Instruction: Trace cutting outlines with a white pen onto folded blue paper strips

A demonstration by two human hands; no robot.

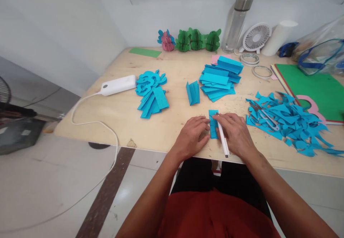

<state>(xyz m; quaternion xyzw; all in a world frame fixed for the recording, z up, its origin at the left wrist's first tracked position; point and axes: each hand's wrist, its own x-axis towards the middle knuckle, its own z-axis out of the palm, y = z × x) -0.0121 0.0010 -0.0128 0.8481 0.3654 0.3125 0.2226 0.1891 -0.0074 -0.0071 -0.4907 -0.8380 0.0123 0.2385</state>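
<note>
A small creased strip of blue paper (213,124) lies flat on the table near its front edge, between my two hands. My left hand (194,134) rests at the strip's left edge, fingers loosely bent, thumb apart from them, holding nothing. My right hand (234,132) is closed on a white pen (223,139), its dark end pointing toward me. Fingertips of this hand also reach the strip's right side. Just beyond the strip stands a folded blue paper piece (192,93). A pile of folded blue papers (220,78) lies farther back.
Left are cut blue shapes (150,82), blue strips (153,102) and a white power strip (118,85) with its cord. Scissors (264,114) lie on blue scraps (292,123) at right. Behind stand paper figures (197,39), a bottle (236,27) and a fan (256,37).
</note>
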